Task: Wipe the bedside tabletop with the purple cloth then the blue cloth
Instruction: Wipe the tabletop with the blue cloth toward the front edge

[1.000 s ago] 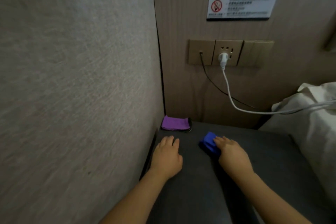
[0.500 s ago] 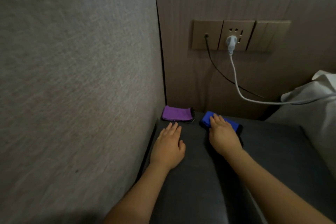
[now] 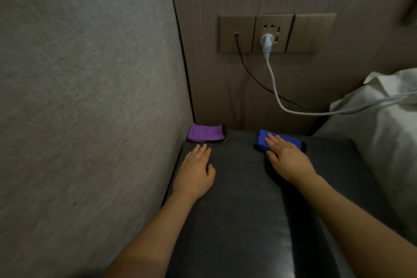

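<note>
The dark grey bedside tabletop (image 3: pixel 239 187) runs from the back wall toward me. A folded purple cloth (image 3: pixel 204 132) lies in its far left corner against the wall. A folded blue cloth (image 3: pixel 262 140) lies at the far edge right of centre. My right hand (image 3: pixel 286 160) presses flat on the blue cloth and covers its middle. My left hand (image 3: pixel 196 171) rests palm down on the tabletop just in front of the purple cloth, not touching it, fingers together and holding nothing.
A padded wall panel (image 3: pixel 90 97) bounds the table on the left. A socket plate (image 3: pixel 275 32) on the back wall holds a white plug and cable (image 3: pixel 274 81) trailing right, beside a black cable (image 3: pixel 248 72). White bedding (image 3: pixel 383 131) lies at the right.
My right hand has pushed the blue cloth away from me to the table's far edge, then rightward along it. My left hand stayed in place. The camera shifted.
</note>
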Available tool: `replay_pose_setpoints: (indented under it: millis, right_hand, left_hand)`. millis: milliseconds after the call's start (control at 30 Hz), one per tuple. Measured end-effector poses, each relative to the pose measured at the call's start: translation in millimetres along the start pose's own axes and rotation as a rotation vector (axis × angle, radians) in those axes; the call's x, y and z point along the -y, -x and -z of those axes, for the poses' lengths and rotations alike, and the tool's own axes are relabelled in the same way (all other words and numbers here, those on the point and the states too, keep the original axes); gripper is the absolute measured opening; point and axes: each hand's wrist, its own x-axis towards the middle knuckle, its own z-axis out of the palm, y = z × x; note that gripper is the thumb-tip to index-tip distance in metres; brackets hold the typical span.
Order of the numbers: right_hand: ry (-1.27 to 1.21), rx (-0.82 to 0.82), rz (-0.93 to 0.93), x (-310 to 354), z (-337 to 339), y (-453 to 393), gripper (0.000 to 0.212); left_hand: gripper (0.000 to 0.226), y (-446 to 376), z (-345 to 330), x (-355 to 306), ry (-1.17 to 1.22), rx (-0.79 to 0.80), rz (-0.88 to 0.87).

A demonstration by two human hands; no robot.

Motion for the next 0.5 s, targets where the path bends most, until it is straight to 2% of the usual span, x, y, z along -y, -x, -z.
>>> replay_pose_setpoints:
  millis: [267, 500]
  right_hand:
    - [0.016, 0.048, -0.236, -84.1, 33.1, 38.6, 0.05]
    - [0.028, 0.062, -0.314, -92.9, 36.3, 45.8, 0.051]
  left_hand:
    - [0.049, 12.8, 3.9, -8.4, -0.045, -0.035, 0.011]
    - [0.048, 24.7, 6.1, -8.9, -0.021, -0.041, 0.026]
